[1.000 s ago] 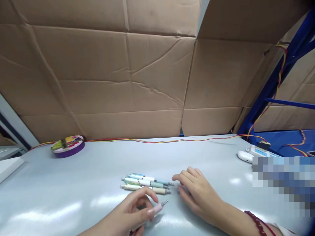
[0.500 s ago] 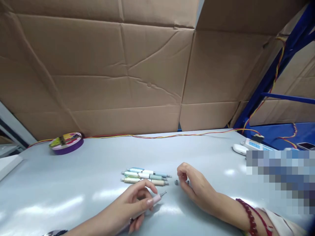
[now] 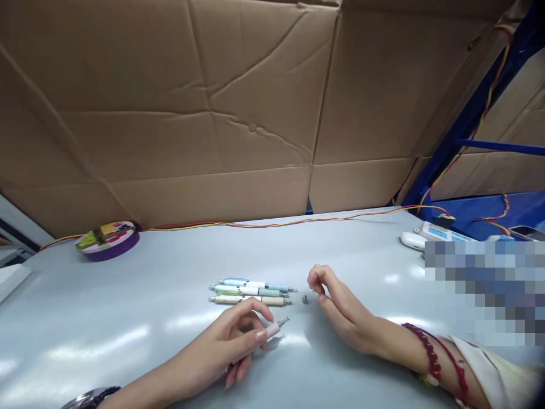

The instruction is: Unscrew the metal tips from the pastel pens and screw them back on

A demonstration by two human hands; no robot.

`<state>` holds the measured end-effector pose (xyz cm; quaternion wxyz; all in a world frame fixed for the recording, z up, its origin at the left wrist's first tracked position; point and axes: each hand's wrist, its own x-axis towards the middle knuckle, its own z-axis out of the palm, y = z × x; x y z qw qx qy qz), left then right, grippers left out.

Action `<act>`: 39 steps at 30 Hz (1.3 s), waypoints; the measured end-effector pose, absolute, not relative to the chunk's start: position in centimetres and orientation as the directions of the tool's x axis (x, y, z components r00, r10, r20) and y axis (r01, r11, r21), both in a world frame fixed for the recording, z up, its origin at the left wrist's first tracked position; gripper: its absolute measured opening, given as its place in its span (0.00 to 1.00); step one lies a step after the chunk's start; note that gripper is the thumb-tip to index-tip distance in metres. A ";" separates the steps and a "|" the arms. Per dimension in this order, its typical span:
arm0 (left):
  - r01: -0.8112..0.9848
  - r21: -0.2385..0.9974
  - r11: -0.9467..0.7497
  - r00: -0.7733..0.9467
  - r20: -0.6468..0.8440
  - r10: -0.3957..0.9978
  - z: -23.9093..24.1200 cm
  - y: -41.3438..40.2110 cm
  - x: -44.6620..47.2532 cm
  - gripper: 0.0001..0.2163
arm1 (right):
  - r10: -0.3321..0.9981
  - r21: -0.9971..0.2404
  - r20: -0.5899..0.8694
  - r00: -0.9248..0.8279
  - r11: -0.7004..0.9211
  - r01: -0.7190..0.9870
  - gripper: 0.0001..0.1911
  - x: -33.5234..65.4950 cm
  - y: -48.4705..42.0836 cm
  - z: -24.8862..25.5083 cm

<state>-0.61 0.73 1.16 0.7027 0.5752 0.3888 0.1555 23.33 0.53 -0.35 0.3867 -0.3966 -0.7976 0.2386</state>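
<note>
My left hand [image 3: 238, 341] is closed around a pink mechanical pencil [image 3: 272, 330], whose bare metal inner tip points up and to the right. To the right, my right hand [image 3: 343, 304] hovers low over the table with its fingers curled in. Whether anything sits between those fingertips is hidden. A small grey cone-shaped pencil tip [image 3: 304, 299] lies on the table just left of the right hand. Beyond my left hand three pencils lie side by side: a blue one [image 3: 258, 284], a green one [image 3: 251, 291] and a cream one [image 3: 255, 300].
A round purple box [image 3: 111, 247] stands at the table's back left. Red and yellow wires [image 3: 238, 225] run along the back edge below a cardboard wall [image 3: 255, 142]. At the right are a power strip [image 3: 443, 232] and a white rounded object [image 3: 412, 240].
The view has tilted down slightly. A second small dark piece, seen earlier under my right fingers, no longer shows. My right hand's fingers have shifted a little; my left keeps its hold.
</note>
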 end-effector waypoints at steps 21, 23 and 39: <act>0.264 0.916 0.302 0.633 -0.401 0.662 1.0 0.8 -0.6 0.13 | 0.895 -0.910 0.309 -0.322 0.377 0.174 0.07 23.9 0.7 -0.4; 0.262 0.918 0.296 0.627 -0.396 0.672 1.0 0.8 -0.5 0.13 | 0.868 -0.822 0.352 -0.350 0.466 0.327 0.07 23.8 0.9 -0.3; 0.279 0.929 0.243 0.661 -0.370 0.653 1.3 0.6 -0.7 0.13 | 0.758 -0.642 0.486 -0.435 0.647 0.411 0.06 23.2 0.5 -0.2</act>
